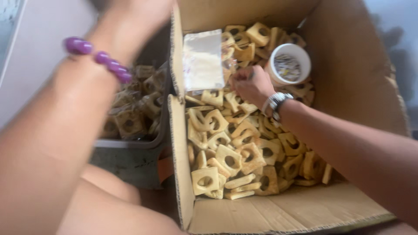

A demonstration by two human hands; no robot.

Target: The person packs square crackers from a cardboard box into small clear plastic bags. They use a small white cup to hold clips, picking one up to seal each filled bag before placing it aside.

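Note:
A cardboard box (348, 65) holds several tan square pieces with round holes (228, 159). My right hand (250, 85), a watch on its wrist, rests knuckles-up on the pile near the box's far end. Its fingers are curled down among the pieces, just right of a clear plastic bag (202, 61). What the fingers grip is hidden. My left forearm, with a purple bead bracelet (102, 56), crosses the left of the view. My left hand (135, 15) is blurred at the top edge, above a grey bin (130, 152).
A white cup (300, 54) with small bits inside sits among the pieces right of my right hand. The grey bin left of the box holds more of the same pieces, in clear wrap. The box's near flap (283, 211) lies open at the bottom.

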